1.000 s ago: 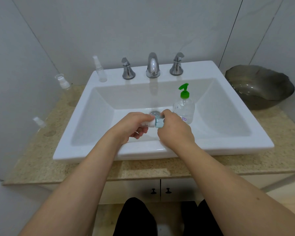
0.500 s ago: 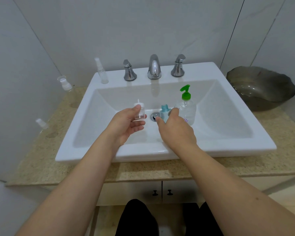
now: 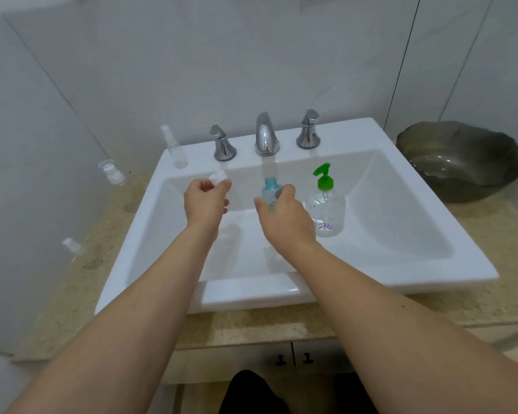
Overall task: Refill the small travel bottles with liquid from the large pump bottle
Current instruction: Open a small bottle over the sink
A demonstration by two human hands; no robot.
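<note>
The opening step is judged finished: a clear cap [image 3: 218, 177] is pinched in the left hand [image 3: 205, 201], the uncapped blue travel bottle [image 3: 270, 190] is gripped upright by the right hand [image 3: 284, 215] over the sink [image 3: 401, 252], just beside the large pump bottle [image 3: 326, 204], so its neck must next be brought under the green spout.

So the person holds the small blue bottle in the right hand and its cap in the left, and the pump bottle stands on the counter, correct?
Not quite. In the head view the pump bottle stands inside the sink, not on the counter. The right hand does hold the small blue bottle, the left hand the cap.
</note>
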